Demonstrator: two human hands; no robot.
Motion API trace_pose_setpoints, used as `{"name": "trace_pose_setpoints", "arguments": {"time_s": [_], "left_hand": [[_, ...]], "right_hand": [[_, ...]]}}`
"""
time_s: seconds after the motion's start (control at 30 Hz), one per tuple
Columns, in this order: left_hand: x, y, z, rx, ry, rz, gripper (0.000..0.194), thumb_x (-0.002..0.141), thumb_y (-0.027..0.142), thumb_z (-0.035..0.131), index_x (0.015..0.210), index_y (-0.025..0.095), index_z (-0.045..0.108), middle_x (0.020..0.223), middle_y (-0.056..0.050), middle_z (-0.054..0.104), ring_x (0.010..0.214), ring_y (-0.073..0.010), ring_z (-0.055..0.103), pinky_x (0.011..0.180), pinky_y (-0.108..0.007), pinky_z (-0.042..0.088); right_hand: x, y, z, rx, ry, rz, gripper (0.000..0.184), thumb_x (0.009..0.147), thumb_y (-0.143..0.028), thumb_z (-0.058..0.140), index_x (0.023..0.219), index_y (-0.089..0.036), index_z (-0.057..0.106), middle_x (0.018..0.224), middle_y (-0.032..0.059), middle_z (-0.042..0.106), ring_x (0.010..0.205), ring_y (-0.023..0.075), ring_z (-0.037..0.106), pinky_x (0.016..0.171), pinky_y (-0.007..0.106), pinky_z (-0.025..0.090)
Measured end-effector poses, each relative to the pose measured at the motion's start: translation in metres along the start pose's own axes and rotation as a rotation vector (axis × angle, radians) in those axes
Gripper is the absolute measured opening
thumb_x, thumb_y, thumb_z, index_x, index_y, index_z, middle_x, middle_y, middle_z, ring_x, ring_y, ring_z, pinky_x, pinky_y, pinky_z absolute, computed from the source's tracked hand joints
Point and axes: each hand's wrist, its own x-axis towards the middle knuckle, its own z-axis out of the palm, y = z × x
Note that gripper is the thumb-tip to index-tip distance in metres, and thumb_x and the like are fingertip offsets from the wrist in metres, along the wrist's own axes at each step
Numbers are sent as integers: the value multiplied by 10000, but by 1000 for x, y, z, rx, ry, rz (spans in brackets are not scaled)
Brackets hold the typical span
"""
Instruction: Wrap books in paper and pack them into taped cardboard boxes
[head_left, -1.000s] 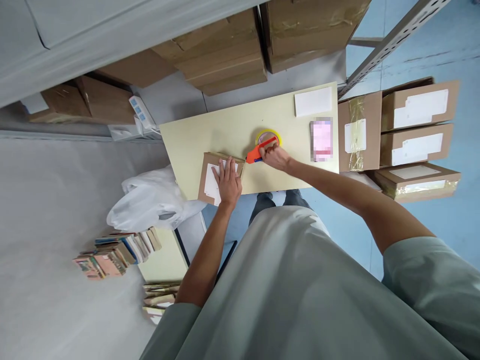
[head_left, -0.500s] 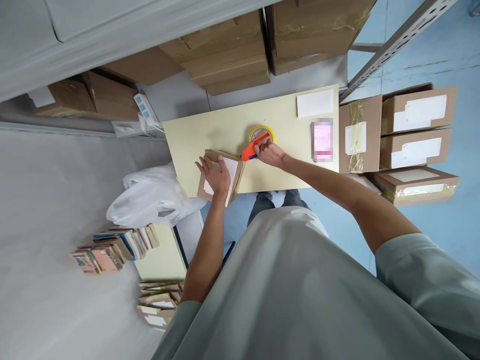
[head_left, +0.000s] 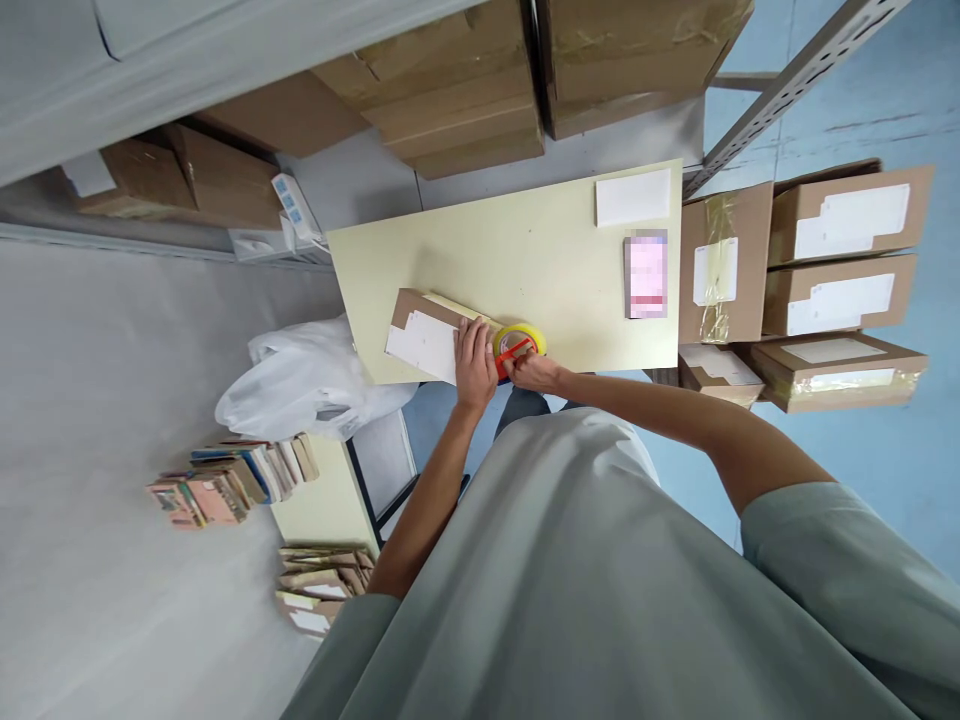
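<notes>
My left hand [head_left: 475,365] lies flat on the right end of a small cardboard box [head_left: 409,304], fingers stretched out over its top. A white label [head_left: 424,342] covers much of that face. Wrapped around a red-orange tape dispenser [head_left: 516,350] with a yellow-edged roll, my right hand [head_left: 532,370] is against the box's right end, close to my left fingers. Where the tape meets the box is hidden by my hands.
The box rests on a cream table [head_left: 577,260]. A white sheet [head_left: 634,197] and a pink-screened phone-like item [head_left: 646,275] lie at its right. Labelled cartons [head_left: 844,295] stand beyond. A white plastic bag [head_left: 300,385] bulges at left; large cartons [head_left: 465,100] fill the shelf ahead.
The tape dispenser in my right hand has moved down toward me, to the box's right end. My left hand has slid right along the box, which now lies turned with its label exposed.
</notes>
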Motion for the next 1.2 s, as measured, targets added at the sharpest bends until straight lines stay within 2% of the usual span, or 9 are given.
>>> {"name": "trace_pose_setpoints", "arguments": {"time_s": [0.07, 0.13, 0.23, 0.33, 0.43, 0.73, 0.93, 1.07, 1.2], "left_hand": [[-2, -2, 1, 13, 3, 17, 703, 1171, 496, 182, 1577, 104, 601, 1705, -214, 541, 1741, -286, 266, 1448, -551, 164], [-1, -4, 3, 21, 14, 26, 711, 1170, 506, 176, 1571, 101, 601, 1705, -223, 537, 1739, -289, 270, 1446, -549, 169], [0, -7, 5, 33, 24, 32, 718, 1167, 524, 171, 1569, 111, 599, 1697, -220, 545, 1737, -288, 275, 1446, -538, 176], [0, -7, 7, 33, 27, 36, 722, 1165, 528, 172, 1569, 103, 593, 1700, -226, 538, 1738, -293, 274, 1446, -544, 166], [-1, -6, 8, 12, 29, 21, 705, 1163, 534, 199, 1577, 109, 582, 1714, -230, 520, 1744, -287, 253, 1446, -544, 152], [1, 0, 7, 14, 24, -20, 745, 1154, 592, 197, 1563, 107, 587, 1713, -240, 516, 1749, -294, 236, 1446, -532, 133], [2, 1, 8, 4, 24, -32, 735, 1146, 613, 194, 1574, 165, 591, 1713, -188, 534, 1751, -264, 231, 1449, -508, 133], [3, -1, 9, -14, 22, -5, 709, 1154, 557, 225, 1563, 114, 599, 1704, -225, 533, 1748, -303, 237, 1447, -543, 141], [0, -2, 10, -43, 53, 41, 647, 1152, 464, 260, 1558, 98, 606, 1699, -241, 534, 1742, -312, 257, 1445, -556, 161]], "right_hand": [[-4, 5, 1, 11, -1, 22, 445, 980, 55, 369, 1298, 28, 679, 1063, 250, 798, 787, 263, 763, 708, 382, 496], [-15, 27, 0, 11, -34, 59, 446, 1005, 37, 352, 1339, 44, 647, 1016, 258, 805, 802, 284, 774, 758, 403, 502], [-40, 81, -5, -21, -109, 159, 456, 1057, -15, 321, 1430, 97, 557, 1043, 316, 806, 864, 330, 793, 828, 441, 502], [-63, 138, -15, -89, -117, 233, 467, 1134, -152, 320, 1469, 122, 497, 1065, 332, 797, 950, 373, 798, 878, 462, 497], [-69, 168, -23, -135, -87, 260, 552, 1179, -300, 341, 1523, 121, 436, 1096, 317, 794, 992, 381, 788, 920, 474, 491], [-18, 158, -33, -45, -44, 347, 520, 1157, -290, 369, 1500, 81, 490, 1179, 310, 788, 1046, 355, 766, 962, 458, 482], [11, 154, -48, -90, -58, 322, 540, 1060, -101, 338, 1528, 108, 505, 1190, 290, 774, 1024, 367, 769, 944, 486, 496], [27, 142, -61, -114, -52, 299, 595, 971, 21, 319, 1504, 82, 577, 1185, 270, 779, 1036, 358, 777, 953, 501, 519], [42, 127, -71, -124, -72, 262, 580, 960, 33, 322, 1446, 45, 638, 1161, 237, 781, 1008, 333, 779, 932, 478, 540]]}}
